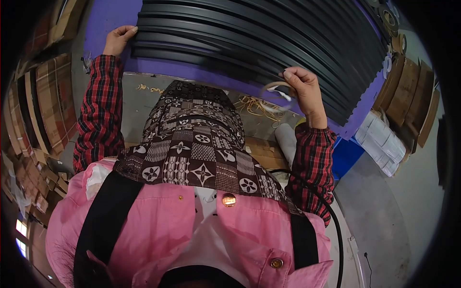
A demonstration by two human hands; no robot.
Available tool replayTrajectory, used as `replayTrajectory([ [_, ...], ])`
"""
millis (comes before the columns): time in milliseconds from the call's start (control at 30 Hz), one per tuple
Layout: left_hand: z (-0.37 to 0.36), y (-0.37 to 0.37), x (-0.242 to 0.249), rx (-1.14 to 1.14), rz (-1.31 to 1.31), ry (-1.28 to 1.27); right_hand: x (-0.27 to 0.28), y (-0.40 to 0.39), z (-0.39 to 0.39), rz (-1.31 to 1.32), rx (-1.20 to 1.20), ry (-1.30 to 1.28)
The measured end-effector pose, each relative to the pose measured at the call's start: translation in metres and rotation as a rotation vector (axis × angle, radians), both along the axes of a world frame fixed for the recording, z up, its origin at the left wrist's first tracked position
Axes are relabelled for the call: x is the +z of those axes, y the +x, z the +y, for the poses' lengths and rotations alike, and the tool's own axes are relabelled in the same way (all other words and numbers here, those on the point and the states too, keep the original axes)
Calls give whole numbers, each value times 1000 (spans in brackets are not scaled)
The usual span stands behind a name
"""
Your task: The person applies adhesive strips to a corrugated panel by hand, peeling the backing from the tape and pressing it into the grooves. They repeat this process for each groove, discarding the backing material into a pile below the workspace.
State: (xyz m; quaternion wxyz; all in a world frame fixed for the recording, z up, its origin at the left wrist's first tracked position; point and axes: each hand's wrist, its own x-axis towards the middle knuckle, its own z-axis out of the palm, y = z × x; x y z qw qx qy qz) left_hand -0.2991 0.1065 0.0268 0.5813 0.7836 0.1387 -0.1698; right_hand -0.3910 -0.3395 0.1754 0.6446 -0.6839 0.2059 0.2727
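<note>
Long black ribbed strips (230,33) lie side by side on a purple table (108,29). At their left end, my left hand (118,41) pinches the end of one strip between thumb and fingers. My right hand (305,91) is closed near the strips' front edge, with thumb and forefinger together at a strip. A tan loop of band or tape (276,85) with a white piece hangs beside the right palm; how it is held is unclear.
Cardboard boxes (57,101) stand at the left, and more cardboard (408,96) at the right. Tape rolls (390,19) are at the far right corner. A blue bin (346,156), wrapped white bundles (382,141) and tangled yellow straps (261,106) are below the table.
</note>
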Motion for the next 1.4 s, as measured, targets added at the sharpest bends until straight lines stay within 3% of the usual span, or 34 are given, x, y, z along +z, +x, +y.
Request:
replayTrajectory([
  [33,1,0,-1,-4,-4,-7,-8,0,-4,1,-3,1],
  [100,1,1,-4,-11,-8,-19,-41,1,-15,-122,118,-250],
  [333,-1,1,3,-12,20,-12,-82,13,-13,-130,34,-640],
  [467,0,1,5,-33,33,-33,-93,13,-18,-81,17,-582],
  [1067,-9,0,17,6,14,81,-75,17,0,-73,106,-882],
  [1100,-18,1,21,-3,7,74,-75,17,1,-103,133,-895],
  [1167,-83,1,55,-90,-454,546,-74,17,3,-130,183,-935],
  [1233,-175,-4,56,-287,-763,411,-80,15,0,-152,159,-914],
  [1267,-221,-12,53,-410,-803,316,-82,15,-2,-177,143,-887],
  [1300,-263,-24,51,-473,-773,380,-82,14,0,-193,137,-907],
  [1400,-321,-47,30,-519,-807,385,-82,13,5,-175,121,-955],
])
